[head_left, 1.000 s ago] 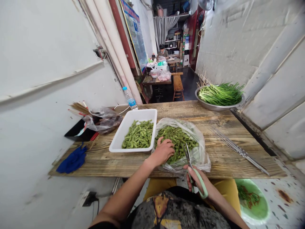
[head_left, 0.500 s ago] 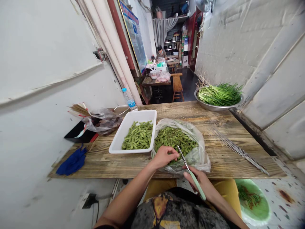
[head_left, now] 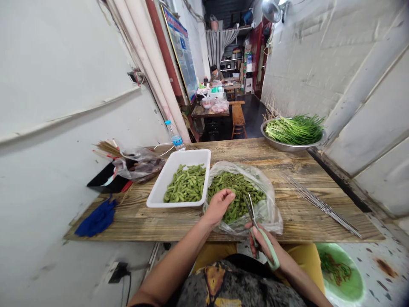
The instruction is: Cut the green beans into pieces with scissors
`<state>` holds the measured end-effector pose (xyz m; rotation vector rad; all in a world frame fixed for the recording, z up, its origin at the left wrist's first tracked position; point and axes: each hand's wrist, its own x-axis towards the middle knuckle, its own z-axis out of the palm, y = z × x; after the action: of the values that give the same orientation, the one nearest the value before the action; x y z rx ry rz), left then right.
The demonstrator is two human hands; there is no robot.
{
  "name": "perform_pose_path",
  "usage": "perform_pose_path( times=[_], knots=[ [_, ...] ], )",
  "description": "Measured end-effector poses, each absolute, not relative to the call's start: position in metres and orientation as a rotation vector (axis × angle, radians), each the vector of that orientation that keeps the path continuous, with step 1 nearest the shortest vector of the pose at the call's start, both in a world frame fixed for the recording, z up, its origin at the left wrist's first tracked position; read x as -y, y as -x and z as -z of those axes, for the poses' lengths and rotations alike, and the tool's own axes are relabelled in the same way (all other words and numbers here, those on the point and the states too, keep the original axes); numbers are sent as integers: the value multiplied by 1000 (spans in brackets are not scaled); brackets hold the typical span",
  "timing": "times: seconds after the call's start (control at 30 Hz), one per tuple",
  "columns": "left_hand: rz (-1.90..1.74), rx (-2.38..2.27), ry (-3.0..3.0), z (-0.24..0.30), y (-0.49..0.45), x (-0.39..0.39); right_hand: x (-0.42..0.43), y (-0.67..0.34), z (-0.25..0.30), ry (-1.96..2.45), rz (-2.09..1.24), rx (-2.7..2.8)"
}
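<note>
My right hand (head_left: 265, 243) is closed around the green handles of a pair of scissors (head_left: 271, 247), whose blades stand apart and point away from me. Left of the blades, my left hand (head_left: 220, 205) pinches a small green pod, probably an edamame pod (head_left: 233, 192), mostly hidden by the fingertips. Beneath both hands lies a clear plastic bag (head_left: 270, 209), opened wide and full of edamame pods (head_left: 238, 184) with dark stem bits among them. Just left of it stands a white tray (head_left: 175, 204) holding more edamame pods (head_left: 187, 183).
A steel bowl (head_left: 289, 147) of green chives sits at the back right, metal skewers (head_left: 322, 206) at the right. Along the left are a water bottle (head_left: 176, 138), a black box (head_left: 110, 181) and a blue cloth (head_left: 97, 217). A person (head_left: 216, 76) sits farther back.
The scissor blades have opened and turned slightly. My left hand has moved a little up and left, away from the blades, still pinched.
</note>
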<state>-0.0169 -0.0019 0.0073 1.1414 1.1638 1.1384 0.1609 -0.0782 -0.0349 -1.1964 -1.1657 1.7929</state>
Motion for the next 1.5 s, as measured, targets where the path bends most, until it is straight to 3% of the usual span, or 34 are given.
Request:
perform_pose_path(
  times=[0.27, 0.77, 0.87, 0.97, 1.07, 1.27, 1.37, 1.5],
  knots=[
    [-1132, -991, -715, -10, 7, 8, 80, -159, 27, 1146, -1826, 1180],
    [-1058, -1034, -807, 0, 0, 23, 76, -155, 32, 1319, -1759, 1157],
    [-1306, -1276, -1005, -10, 36, 10, 76, -157, 35, 1308, -1742, 1160],
    [-1617, -1808, -1405, -28, 84, -8, 76, -159, 39, 1237, -1757, 1118],
    [-1399, -2071, -1929, -40, 102, -15, 76, -160, 43, 1211, -1815, 1054],
    [-554, -1652, -2331, -7, 28, 7, 75, -159, 43, 1242, -1814, 1078],
    [-469, -1717, -2251, 12, 5, 12, 78, -161, 39, 1248, -1767, 1146],
    [-677, -1620, -2077, 18, 8, 8, 81, -164, 37, 1286, -1750, 1223]
  ],
)
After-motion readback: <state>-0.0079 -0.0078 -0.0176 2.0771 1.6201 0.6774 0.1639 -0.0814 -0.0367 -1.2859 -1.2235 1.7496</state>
